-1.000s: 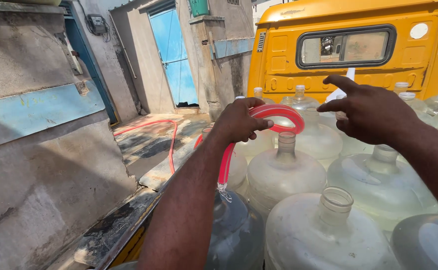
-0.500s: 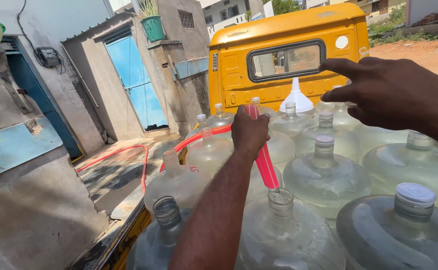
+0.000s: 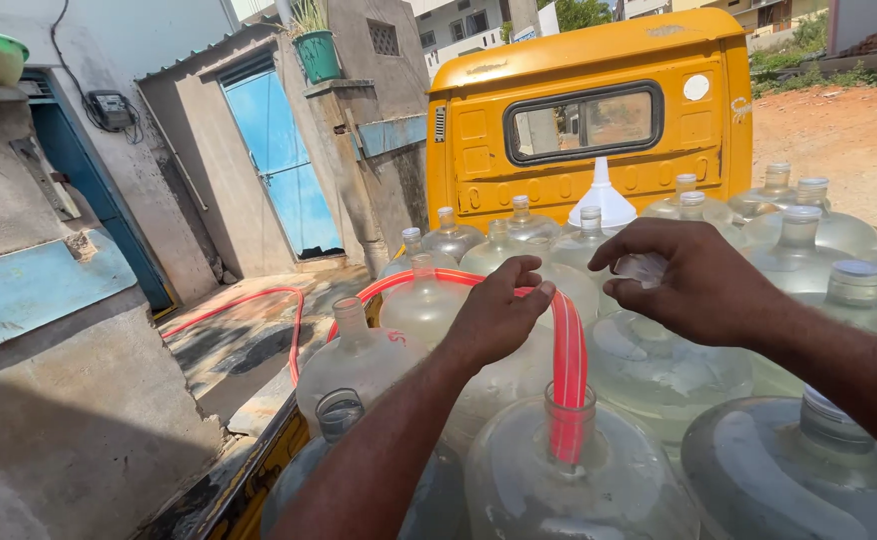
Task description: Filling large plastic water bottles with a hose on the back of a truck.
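Note:
My left hand (image 3: 496, 318) grips a red hose (image 3: 569, 360) that bends over and drops into the open neck of a clear water jug (image 3: 579, 480) right in front of me. The hose runs back to the left, down onto the ground. Just to the right, my right hand (image 3: 694, 280) hovers above another jug (image 3: 659, 370) with its fingers curled around a small pale cap-like piece. Many large clear jugs stand packed together on the bed of a yellow truck (image 3: 579, 110).
A white funnel (image 3: 602, 195) sits on a jug near the cab. Several jugs at the right have caps (image 3: 859, 268). A concrete wall (image 3: 49, 400) stands close on the left, and a blue door (image 3: 274, 170) lies beyond it. Bare dirt ground lies at far right.
My left hand has brought the hose end down into the nearest jug's neck. My right hand has come lower and closer, now curled over a jug. The view has tilted down.

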